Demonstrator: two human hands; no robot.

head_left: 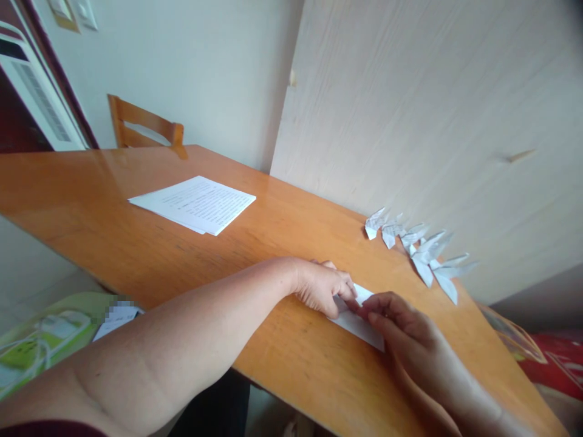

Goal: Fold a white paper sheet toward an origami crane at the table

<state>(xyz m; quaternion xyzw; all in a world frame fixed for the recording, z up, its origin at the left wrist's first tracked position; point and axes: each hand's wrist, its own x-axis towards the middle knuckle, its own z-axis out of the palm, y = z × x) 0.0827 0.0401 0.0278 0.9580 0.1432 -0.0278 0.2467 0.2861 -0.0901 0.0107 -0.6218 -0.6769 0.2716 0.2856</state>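
Observation:
A strip of folded white paper (pixel 359 328) lies on the wooden table (pixel 273 230) near its front edge. My left hand (pixel 325 288) rests on the paper's left part, its fingers bent and pressing down on it. At the paper's right part, my right hand (pixel 401 325) has thumb and forefinger pinched together on the sheet. The fingertips of both hands almost meet over the middle. Part of the paper is hidden under the hands.
Several folded paper figures (pixel 423 252) stand in a row along the table's back right edge, by a pale board (pixel 410 109). A stack of printed sheets (pixel 200 203) lies to the left. Beyond it is a wooden chair (pixel 148 124). A red item (pixel 555 364) sits past the right edge.

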